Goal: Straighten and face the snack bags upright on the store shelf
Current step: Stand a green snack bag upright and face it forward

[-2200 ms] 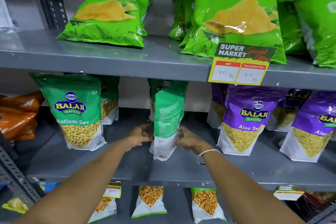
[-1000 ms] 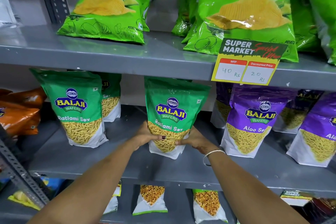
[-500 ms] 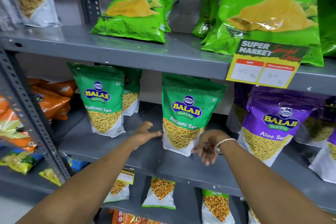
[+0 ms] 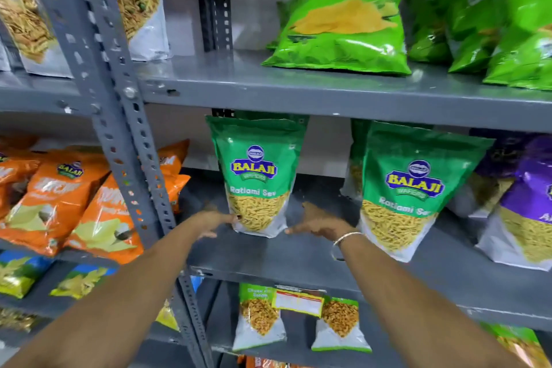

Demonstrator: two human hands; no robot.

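Observation:
A green Balaji Ratlami Sev bag stands upright and faces front on the grey middle shelf. My left hand is at its lower left corner, fingertips touching the edge. My right hand, with a silver bangle on the wrist, is at its lower right corner, fingers spread and pointing at the bag. Neither hand grips it. To the right, a second Ratlami Sev bag stands upright facing front, with another green bag partly hidden behind it.
Purple Aloo Sev bags stand at the far right. Green Crunchem bags lean back on the upper shelf. Orange bags fill the bay left of the perforated post. Small bags and a price tag sit below.
Both hands let go of the middle Ratlami Sev bag, now standing front-facing, and moved left to the other Ratlami Sev bag. The view swung left.

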